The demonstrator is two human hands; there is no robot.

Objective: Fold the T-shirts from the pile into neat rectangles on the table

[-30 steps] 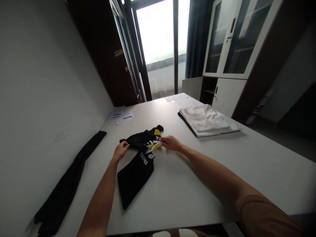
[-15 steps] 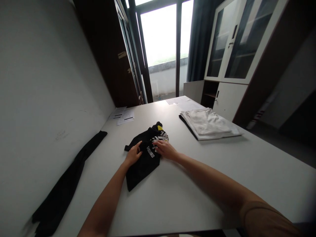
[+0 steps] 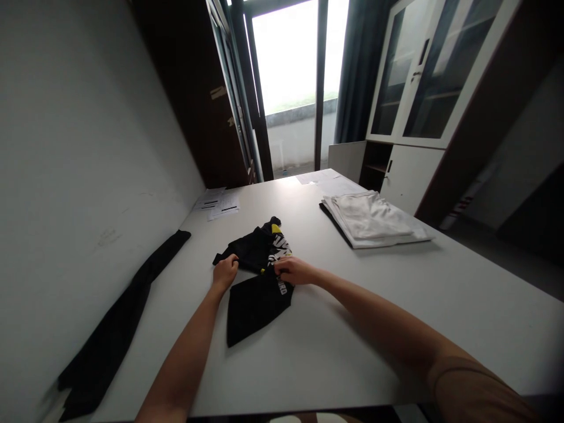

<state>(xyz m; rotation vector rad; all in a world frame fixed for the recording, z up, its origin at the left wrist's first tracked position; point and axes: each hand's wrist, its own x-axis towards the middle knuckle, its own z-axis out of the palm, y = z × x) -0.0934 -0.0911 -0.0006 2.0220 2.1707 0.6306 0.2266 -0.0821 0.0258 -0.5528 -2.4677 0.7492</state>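
Observation:
A black garment (image 3: 259, 308) with white lettering and a yellow patch lies on the white table in front of me; its exact kind is unclear. My left hand (image 3: 226, 272) is closed on its left edge, fingers curled into the cloth. On the other side, my right hand (image 3: 294, 271) pinches the fabric beside the printed part. Between the hands the cloth is drawn taut, and a wedge of table shows below the left part of its upper section. The lower section lies flat toward me.
A long, narrow black cloth (image 3: 127, 311) lies along the wall at left. Folded white fabric (image 3: 374, 217) is stacked over something black at right. Papers (image 3: 220, 202) rest at the table's far left, with more sheets (image 3: 319, 177) at the far edge. A glass-door cabinet (image 3: 409, 88) stands beyond.
My left hand has moved left and closed on the garment's edge. The right hand has tightened into a pinch. The upper section has shifted left and spread, uncovering more of the print.

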